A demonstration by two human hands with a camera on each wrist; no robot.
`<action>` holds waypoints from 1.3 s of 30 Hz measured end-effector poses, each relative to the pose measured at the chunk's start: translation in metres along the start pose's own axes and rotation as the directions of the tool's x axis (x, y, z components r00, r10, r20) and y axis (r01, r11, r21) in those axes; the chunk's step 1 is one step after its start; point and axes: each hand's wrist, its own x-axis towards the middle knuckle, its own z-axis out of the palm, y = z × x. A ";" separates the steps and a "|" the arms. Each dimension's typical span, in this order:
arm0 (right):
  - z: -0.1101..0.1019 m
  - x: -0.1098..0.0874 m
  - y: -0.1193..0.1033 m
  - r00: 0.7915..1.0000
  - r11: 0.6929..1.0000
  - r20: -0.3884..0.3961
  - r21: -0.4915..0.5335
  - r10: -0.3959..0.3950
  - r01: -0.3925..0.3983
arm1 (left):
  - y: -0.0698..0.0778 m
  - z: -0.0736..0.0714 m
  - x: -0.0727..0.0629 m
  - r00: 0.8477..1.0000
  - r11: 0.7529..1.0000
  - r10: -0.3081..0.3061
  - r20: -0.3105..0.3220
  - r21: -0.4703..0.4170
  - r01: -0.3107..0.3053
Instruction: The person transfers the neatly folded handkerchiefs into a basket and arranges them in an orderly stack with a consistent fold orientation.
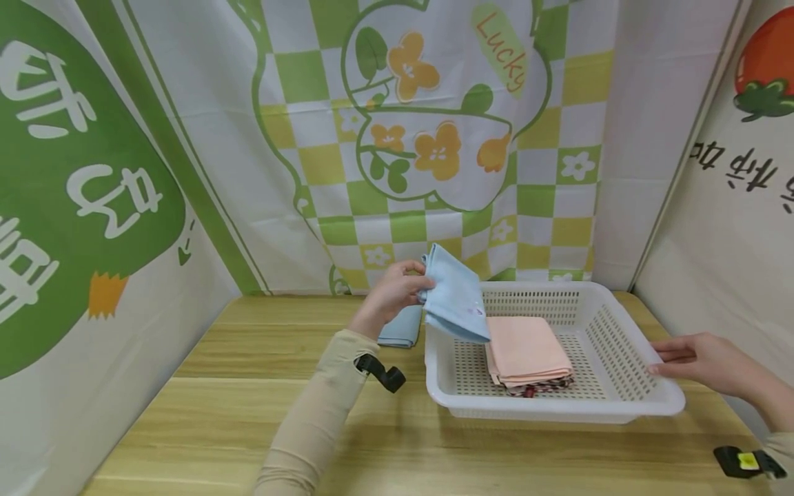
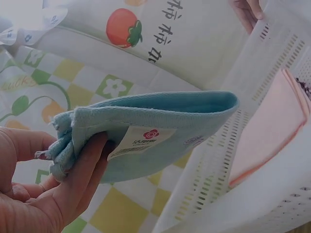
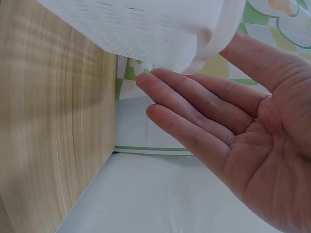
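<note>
My left hand (image 1: pixel 397 293) pinches a folded light-blue towel (image 1: pixel 455 296) at one end, above the left rim of a white plastic basket (image 1: pixel 552 406). The left wrist view shows a paper label (image 2: pixel 143 141) on the towel, with my fingers behind the thumb-side folds. My right hand (image 1: pixel 704 358) touches the basket's right rim; in the right wrist view its fingers (image 3: pixel 194 124) are extended and the thumb meets the rim. A folded pink towel (image 1: pixel 527 348) lies in the basket on a dark patterned cloth (image 1: pixel 540 387).
Another folded light-blue cloth (image 1: pixel 401 329) lies on the wooden table (image 1: pixel 248 393), left of the basket and partly hidden by my left hand. Printed fabric walls (image 1: pixel 459 227) stand behind the table and on both sides.
</note>
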 end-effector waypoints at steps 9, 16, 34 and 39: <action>0.000 0.002 0.001 1.000 1.000 0.007 0.009 0.007 -0.007 | 0.001 0.010 0.008 0.999 1.000 -0.024 0.020 -0.006 0.025; 0.000 0.002 0.001 1.000 1.000 0.007 0.005 0.006 -0.006 | 0.004 0.020 0.014 0.999 0.999 -0.029 0.042 -0.018 0.029; 0.001 0.002 0.005 1.000 1.000 0.021 0.028 0.005 -0.006 | -0.001 0.043 0.029 0.996 0.998 -0.055 0.065 -0.008 0.056; 0.001 0.003 0.005 1.000 1.000 0.017 0.025 0.005 -0.005 | -0.001 0.049 0.033 0.995 0.998 -0.062 0.073 -0.008 0.063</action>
